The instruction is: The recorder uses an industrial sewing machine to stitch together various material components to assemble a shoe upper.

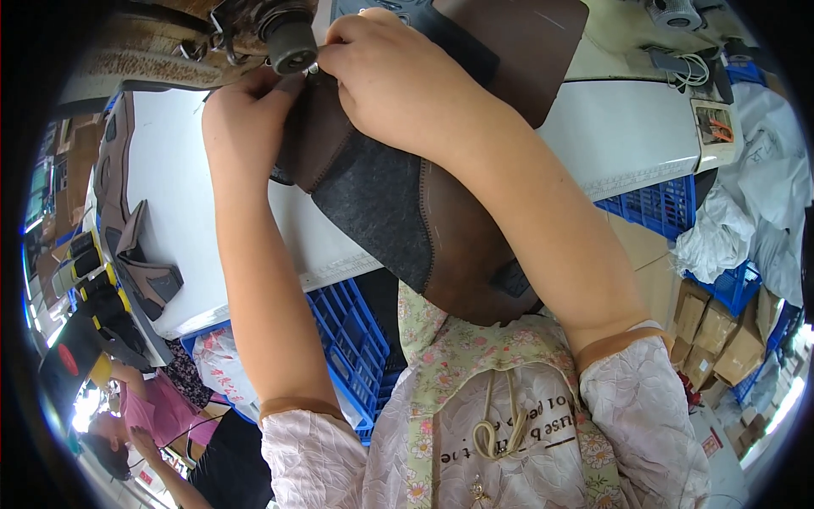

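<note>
A brown leather-like piece (471, 225) with a stitched dark grey felt panel (373, 199) hangs from the white table's edge toward my lap. Its upper end lies under the head of a sewing machine (292, 47). My left hand (246, 114) is closed on the piece's left edge, beside the machine head; the fingertips are partly hidden. My right hand (386, 72) pinches the same piece just right of the machine head, its thumb and finger close to the left hand's. Both forearms reach up from below. The needle is not clearly visible.
More brown pieces (144, 263) lie along the table's left side. Blue plastic crates (348, 339) stand below the white table (627, 127). At the right are white sacks (721, 212) and cardboard boxes (708, 331). A person in pink (165, 407) sits at the lower left.
</note>
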Demonstrator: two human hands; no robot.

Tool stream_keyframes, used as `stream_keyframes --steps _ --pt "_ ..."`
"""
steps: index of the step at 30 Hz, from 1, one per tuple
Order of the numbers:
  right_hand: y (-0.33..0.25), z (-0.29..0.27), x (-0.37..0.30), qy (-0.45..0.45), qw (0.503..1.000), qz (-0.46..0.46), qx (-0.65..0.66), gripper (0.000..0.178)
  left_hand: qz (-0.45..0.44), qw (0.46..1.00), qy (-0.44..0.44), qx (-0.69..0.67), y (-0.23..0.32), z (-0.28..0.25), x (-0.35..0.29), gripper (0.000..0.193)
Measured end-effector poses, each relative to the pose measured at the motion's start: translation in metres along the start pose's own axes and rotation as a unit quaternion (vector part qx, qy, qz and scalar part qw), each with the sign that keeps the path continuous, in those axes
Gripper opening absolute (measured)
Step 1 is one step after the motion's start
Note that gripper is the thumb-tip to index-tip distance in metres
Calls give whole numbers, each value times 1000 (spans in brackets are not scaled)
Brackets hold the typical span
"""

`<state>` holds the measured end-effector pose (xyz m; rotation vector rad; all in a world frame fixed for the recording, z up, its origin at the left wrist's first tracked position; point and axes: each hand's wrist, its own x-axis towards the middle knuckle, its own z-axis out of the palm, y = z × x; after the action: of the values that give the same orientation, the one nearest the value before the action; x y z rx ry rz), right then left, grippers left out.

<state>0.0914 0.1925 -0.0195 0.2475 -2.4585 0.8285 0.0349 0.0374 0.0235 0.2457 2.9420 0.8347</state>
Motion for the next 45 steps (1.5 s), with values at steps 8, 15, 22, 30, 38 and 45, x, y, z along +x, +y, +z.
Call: stream_keyframes --steps 8,15,22,30,38,45 --pt "0 -2 -1 -7 1000 0 2 18 0 992 45 -118 -20 -8 -20 28" --pt "2 -5 0 -16 999 -24 -14 18 -42 986 27 -160 -17 -19 -48 35" --pt "-1 -10 -8 -28 998 -35 37 28 -17 987 17 -159 -10 -15 -60 30" --pt "-5 -7 -13 -39 996 -73 23 15 146 980 -14 -134 -2 -14 -77 22" --pt "-7 -9 -13 -35 996 -77 -9 28 91 994 60 -12 -43 -20 -33 37" --pt "-11 -4 -4 -39 997 -66 -12 14 126 990 55 -27 -50 -23 17 25"
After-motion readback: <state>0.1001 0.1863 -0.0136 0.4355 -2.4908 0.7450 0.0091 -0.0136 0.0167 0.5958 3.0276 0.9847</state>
